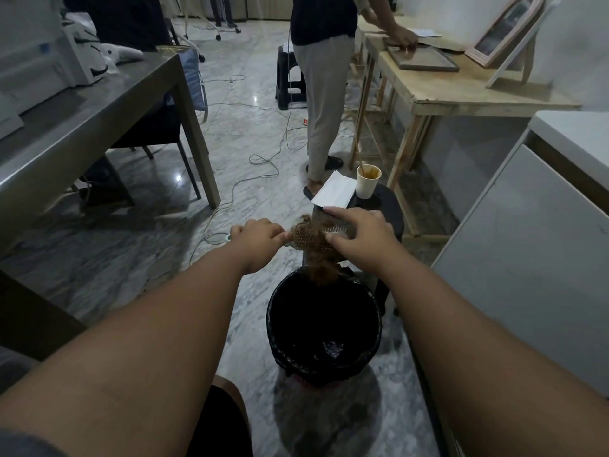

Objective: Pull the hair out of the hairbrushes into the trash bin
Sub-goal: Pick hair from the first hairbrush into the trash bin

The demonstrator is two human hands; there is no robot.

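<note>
A person stands over a marble floor (250,133) strewn with loose cables (260,159), in a lane hemmed by a steel table (99,103) on the left and a white cabinet (527,242) on the right, whose front edge runs close along the right forearm. A wooden table (438,84) with a picture frame (421,59) on it fills the far right, and a second person (324,77) stands at its near corner, narrowing the passage behind. The black-lined trash bin (273,324) sits on the floor directly between the outstretched arms, its mouth open and unobstructed, with bare floor to its left. Just beyond it stands a black stool (392,212), its seat carrying a white paper (334,192) that overhangs the edge and a paper cup (368,181). Above the bin's far rim, the left hand (258,239) is closed in a fist around the handle of the hairbrush (304,239), held roughly level. The right hand (359,235) curls over the far end of the brush head, forefinger stretched across the top and thumb tip pressed into the bristles; its other fingers are hidden. A brown clump of hair (321,265) hangs from the brush, its lower end reaching the bin's far rim.
</note>
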